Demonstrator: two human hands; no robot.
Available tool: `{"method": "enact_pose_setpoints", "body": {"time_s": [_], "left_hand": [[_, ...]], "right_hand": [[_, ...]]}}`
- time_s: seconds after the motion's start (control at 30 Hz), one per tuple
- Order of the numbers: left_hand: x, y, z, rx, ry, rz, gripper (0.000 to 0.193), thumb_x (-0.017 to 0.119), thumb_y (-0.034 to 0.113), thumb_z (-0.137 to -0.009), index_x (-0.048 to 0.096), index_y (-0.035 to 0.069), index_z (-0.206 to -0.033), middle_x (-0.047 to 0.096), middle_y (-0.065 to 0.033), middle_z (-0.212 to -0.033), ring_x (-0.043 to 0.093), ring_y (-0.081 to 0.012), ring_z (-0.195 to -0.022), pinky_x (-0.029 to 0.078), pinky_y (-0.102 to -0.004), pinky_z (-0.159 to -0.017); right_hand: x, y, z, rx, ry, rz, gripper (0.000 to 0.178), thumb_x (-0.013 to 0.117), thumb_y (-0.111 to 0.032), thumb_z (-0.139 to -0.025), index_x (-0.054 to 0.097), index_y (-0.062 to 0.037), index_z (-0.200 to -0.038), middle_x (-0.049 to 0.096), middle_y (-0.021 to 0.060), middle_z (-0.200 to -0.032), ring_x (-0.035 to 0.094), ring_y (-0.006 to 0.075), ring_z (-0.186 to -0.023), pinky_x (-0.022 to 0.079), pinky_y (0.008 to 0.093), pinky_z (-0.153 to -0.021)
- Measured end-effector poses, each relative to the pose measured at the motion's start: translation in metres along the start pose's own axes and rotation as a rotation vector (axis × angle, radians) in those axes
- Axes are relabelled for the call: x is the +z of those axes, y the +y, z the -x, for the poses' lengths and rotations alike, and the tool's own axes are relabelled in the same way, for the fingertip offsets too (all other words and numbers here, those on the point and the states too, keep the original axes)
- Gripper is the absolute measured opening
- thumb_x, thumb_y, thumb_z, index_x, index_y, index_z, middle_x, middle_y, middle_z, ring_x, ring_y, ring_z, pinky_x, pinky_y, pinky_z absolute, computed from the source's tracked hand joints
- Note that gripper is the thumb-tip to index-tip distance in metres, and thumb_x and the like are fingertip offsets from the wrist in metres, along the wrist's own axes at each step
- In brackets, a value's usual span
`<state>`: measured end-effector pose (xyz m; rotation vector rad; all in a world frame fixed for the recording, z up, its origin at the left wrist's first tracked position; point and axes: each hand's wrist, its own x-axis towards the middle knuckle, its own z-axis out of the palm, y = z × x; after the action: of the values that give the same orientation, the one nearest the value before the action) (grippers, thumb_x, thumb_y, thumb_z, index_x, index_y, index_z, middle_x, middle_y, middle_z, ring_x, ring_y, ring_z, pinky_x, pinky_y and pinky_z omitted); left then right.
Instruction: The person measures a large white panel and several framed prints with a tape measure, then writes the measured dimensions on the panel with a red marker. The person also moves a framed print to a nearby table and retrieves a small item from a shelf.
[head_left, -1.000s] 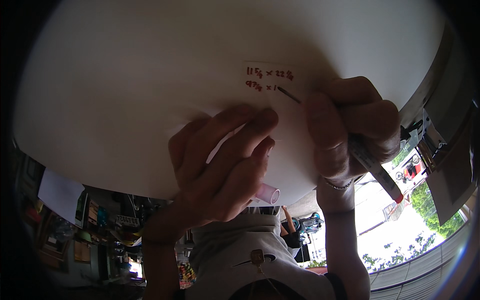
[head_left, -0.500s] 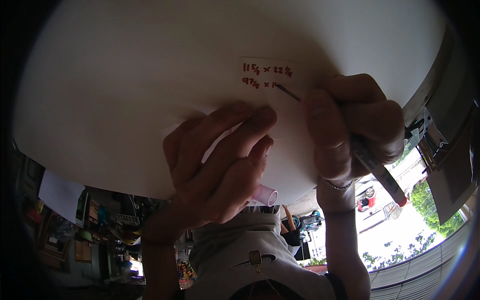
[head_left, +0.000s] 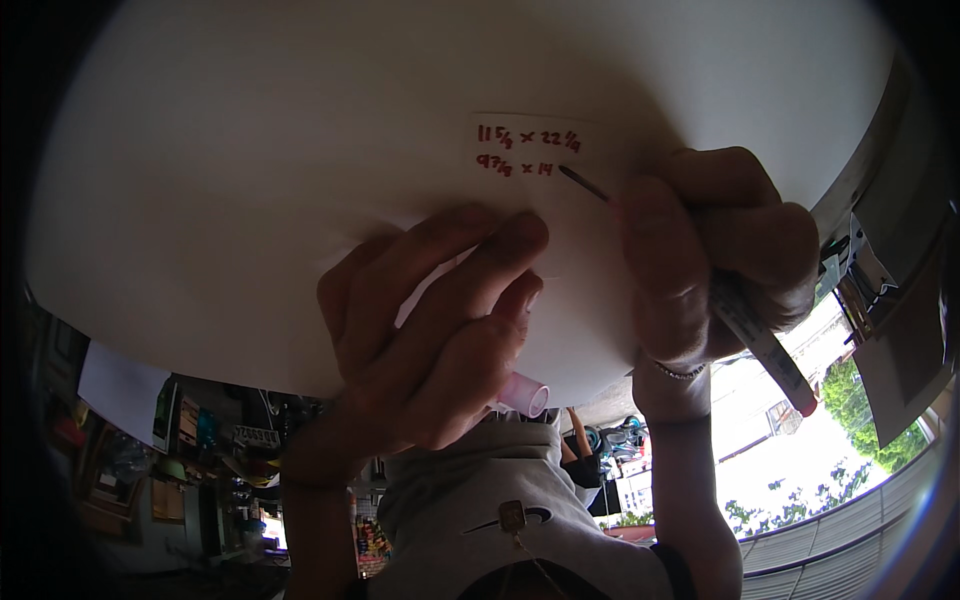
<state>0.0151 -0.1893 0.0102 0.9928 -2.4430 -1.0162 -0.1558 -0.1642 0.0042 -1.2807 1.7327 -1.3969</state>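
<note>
A small white paper slip (head_left: 500,195) lies on the broad white surface, with two lines of red handwriting near its top. My right hand (head_left: 715,250) is closed around a slim marker (head_left: 760,350) with a red end. Its thin dark tip (head_left: 580,182) rests at or just over the slip, right of the lower line. My left hand (head_left: 430,320) is bent over the slip's lower part, index and middle fingertips touching it. Tucked under that hand is a translucent pink cap (head_left: 527,395), whose round end sticks out near the palm; the rest is hidden.
The white surface (head_left: 200,200) spreads under both hands and ends in a curved edge. Beyond it at lower left are cluttered shelves (head_left: 190,430). A person's arm (head_left: 580,430) shows in the background, and a bright opening with greenery (head_left: 870,410) lies at right.
The lower line of red writing has grown by a stroke or so. My right hand and the marker have shifted slightly right. My left hand and the slip have slid a little left.
</note>
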Motion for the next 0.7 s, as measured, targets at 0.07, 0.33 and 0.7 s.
{"method": "enact_pose_setpoints", "body": {"time_s": [0.07,0.33,0.7], "left_hand": [[0.008,-0.001,0.001,-0.002,0.116,0.018,0.026,0.073,0.007,-0.077,0.047,0.012,-0.075,0.071,-0.0075,-0.102,0.062,-0.0261,-0.100,0.042,-0.0359,-0.084],[-0.002,0.001,-0.001,0.005,-0.006,-0.006,0.040,0.073,0.001,-0.076,0.035,0.011,-0.076,0.068,-0.0116,-0.107,0.060,-0.0316,-0.100,0.046,-0.0383,-0.083],[-0.002,0.001,-0.001,-0.004,-0.006,0.000,0.038,0.071,0.001,-0.077,0.034,0.011,-0.076,0.068,-0.0119,-0.107,0.060,-0.0324,-0.099,0.045,-0.0392,-0.084]], "right_hand": [[-0.001,0.002,0.000,-0.043,-0.025,0.036,0.021,0.068,0.007,-0.077,0.051,-0.0052,-0.073,0.055,0.0061,-0.068,0.052,0.0135,-0.057,0.042,0.0258,-0.053],[-0.005,-0.003,0.001,-0.006,-0.033,0.033,0.015,0.067,0.007,-0.078,0.059,-0.0057,-0.077,0.049,0.0023,-0.073,0.053,0.0135,-0.061,0.042,0.0259,-0.053],[-0.003,-0.002,0.002,0.004,-0.052,0.043,0.016,0.067,0.008,-0.078,0.058,-0.0066,-0.078,0.048,0.0016,-0.074,0.053,0.0134,-0.061,0.042,0.0262,-0.053]]}}
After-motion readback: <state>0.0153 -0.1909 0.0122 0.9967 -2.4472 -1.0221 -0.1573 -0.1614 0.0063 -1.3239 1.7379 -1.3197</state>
